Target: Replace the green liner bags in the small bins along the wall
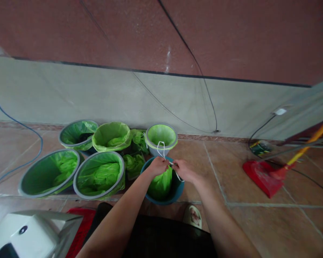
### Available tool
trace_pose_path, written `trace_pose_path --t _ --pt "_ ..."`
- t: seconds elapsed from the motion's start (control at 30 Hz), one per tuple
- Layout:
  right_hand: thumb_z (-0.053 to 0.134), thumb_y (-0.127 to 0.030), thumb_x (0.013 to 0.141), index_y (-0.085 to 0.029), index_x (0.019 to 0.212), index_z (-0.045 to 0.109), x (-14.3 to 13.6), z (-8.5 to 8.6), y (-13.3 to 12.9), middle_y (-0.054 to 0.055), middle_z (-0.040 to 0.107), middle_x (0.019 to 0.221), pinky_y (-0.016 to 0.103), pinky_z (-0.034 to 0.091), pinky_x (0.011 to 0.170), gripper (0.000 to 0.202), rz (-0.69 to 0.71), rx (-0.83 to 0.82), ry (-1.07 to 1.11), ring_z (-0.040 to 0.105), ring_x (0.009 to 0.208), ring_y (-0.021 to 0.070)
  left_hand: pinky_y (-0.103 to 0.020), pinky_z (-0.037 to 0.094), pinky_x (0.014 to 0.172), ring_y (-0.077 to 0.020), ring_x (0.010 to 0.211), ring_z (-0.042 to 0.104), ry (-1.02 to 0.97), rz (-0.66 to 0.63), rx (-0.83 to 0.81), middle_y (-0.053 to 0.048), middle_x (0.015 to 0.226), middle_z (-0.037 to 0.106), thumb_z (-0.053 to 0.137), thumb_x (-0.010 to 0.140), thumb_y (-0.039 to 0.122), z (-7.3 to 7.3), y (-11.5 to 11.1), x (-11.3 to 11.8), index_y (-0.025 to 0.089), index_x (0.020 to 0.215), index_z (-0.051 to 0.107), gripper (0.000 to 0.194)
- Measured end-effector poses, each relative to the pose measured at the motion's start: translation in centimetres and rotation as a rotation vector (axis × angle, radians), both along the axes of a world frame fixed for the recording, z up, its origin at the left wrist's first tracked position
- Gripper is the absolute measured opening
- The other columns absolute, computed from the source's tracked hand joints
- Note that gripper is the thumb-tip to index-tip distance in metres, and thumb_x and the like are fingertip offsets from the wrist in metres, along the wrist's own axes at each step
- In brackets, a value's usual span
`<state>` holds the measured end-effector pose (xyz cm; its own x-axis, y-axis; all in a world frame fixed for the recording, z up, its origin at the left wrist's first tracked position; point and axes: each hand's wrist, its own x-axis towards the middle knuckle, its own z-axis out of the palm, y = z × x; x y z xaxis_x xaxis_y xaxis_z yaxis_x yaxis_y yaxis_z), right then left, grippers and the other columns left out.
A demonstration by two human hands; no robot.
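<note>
Both hands are over a blue bin [181, 190] on the tiled floor, directly in front of me. A green garbage bag [161, 184] is gathered upward inside it, its top bunched beneath my fingers. My left hand [159, 166] is closed in a pinch on a white drawstring [162, 143], which loops up above the hand. My right hand [185, 170] is closed on the same string, close beside the left, and a white end hangs below it. The exact finger grip and any knot are too small to make out.
Several bins with green liners stand left, among them a round bin [82, 175] and a bin by the wall [161, 124]. At right lies a red dustpan [266, 179]. A white appliance [29, 233] is at lower left, and a blue cable [29, 127] crosses the floor.
</note>
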<state>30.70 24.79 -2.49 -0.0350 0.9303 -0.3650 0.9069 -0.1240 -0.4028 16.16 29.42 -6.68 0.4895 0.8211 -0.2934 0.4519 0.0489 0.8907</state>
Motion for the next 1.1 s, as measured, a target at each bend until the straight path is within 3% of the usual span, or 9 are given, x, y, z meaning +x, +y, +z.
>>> trace_pose_path --t 0.17,0.33,0.43,0.53,0.63,0.77,0.9,1.0,1.1 --pt "0.047 -0.022 0.089 -0.015 0.087 0.071 -0.1 -0.2 -0.1 0.010 0.072 0.092 0.025 0.039 0.067 0.025 0.074 -0.092 0.004 0.063 0.083 0.0186 -0.023 0.036 0.050 -0.0101 0.049 0.046 0.061 0.060 0.051 0.000 0.050 0.053 0.049 0.084 0.028 0.0 0.4 -0.2 0.014 0.057 0.061 0.033" --pt "0.052 -0.015 0.080 -0.017 0.079 0.071 0.2 0.4 -0.6 0.007 0.072 0.085 0.026 0.040 0.064 0.020 0.127 -0.148 0.047 0.063 0.075 0.0181 -0.023 0.042 0.057 -0.0136 0.059 0.054 0.131 0.042 0.117 -0.001 0.058 0.062 0.060 0.073 0.021 0.6 0.7 -0.7 0.016 0.065 0.070 0.014" --pt "0.054 -0.014 0.078 -0.016 0.075 0.071 0.3 0.5 -0.7 0.010 0.072 0.082 0.027 0.041 0.064 0.017 0.065 -0.147 -0.034 0.064 0.073 0.0208 -0.025 0.046 0.069 -0.0166 0.070 0.060 0.249 -0.035 0.255 -0.002 0.066 0.067 0.062 0.071 0.017 1.3 0.6 -1.1 0.020 0.070 0.073 0.012" --pt "0.047 -0.013 0.083 -0.016 0.086 0.071 0.3 0.5 -0.3 0.011 0.072 0.091 0.027 0.044 0.073 0.024 -0.021 -0.039 -0.034 0.065 0.084 0.0209 -0.028 0.046 0.083 -0.0193 0.082 0.061 0.317 -0.173 0.434 -0.003 0.076 0.071 0.061 0.074 0.015 2.0 0.2 -1.1 0.025 0.075 0.075 0.017" --pt "0.042 -0.012 0.086 -0.018 0.096 0.069 0.3 0.3 0.2 0.008 0.072 0.097 0.026 0.043 0.082 0.030 -0.041 0.134 0.121 0.065 0.094 0.0188 -0.032 0.044 0.092 -0.0214 0.089 0.061 0.263 -0.264 0.531 -0.006 0.081 0.070 0.061 0.077 0.015 2.6 -0.1 -0.9 0.023 0.080 0.075 0.016" --pt "0.042 -0.014 0.085 -0.017 0.091 0.066 0.3 -0.8 0.5 0.007 0.071 0.093 0.027 0.045 0.082 0.025 -0.065 0.208 0.393 0.063 0.089 0.0178 -0.032 0.043 0.094 -0.0211 0.093 0.062 0.231 -0.292 0.651 -0.007 0.087 0.071 0.053 0.084 0.015 3.6 -0.3 -0.8 0.023 0.089 0.074 0.022" --pt "0.049 -0.023 0.083 -0.017 0.087 0.065 0.4 -1.6 0.7 0.006 0.069 0.092 0.028 0.046 0.079 0.018 -0.120 0.220 0.684 0.061 0.084 0.0175 -0.030 0.046 0.093 -0.0199 0.098 0.064 0.177 -0.187 0.698 -0.006 0.103 0.071 0.048 0.090 0.018 4.1 -0.5 -1.1 0.026 0.108 0.070 0.030" --pt "0.057 -0.032 0.078 -0.016 0.089 0.066 0.6 -0.8 0.6 0.006 0.069 0.092 0.028 0.046 0.078 0.021 -0.122 0.203 0.911 0.060 0.083 0.0169 -0.028 0.047 0.094 -0.0180 0.101 0.064 0.111 -0.089 0.692 -0.005 0.109 0.070 0.049 0.091 0.020 4.2 -0.6 -1.1 0.026 0.109 0.070 0.028" --pt "0.061 -0.042 0.076 -0.015 0.090 0.067 0.7 0.6 0.3 0.005 0.069 0.089 0.028 0.045 0.075 0.032 -0.143 0.087 0.975 0.059 0.079 0.0161 -0.029 0.048 0.097 -0.0181 0.108 0.062 -0.024 0.004 0.722 -0.007 0.115 0.068 0.051 0.091 0.022 4.5 -0.6 -1.0 0.023 0.101 0.072 0.023"
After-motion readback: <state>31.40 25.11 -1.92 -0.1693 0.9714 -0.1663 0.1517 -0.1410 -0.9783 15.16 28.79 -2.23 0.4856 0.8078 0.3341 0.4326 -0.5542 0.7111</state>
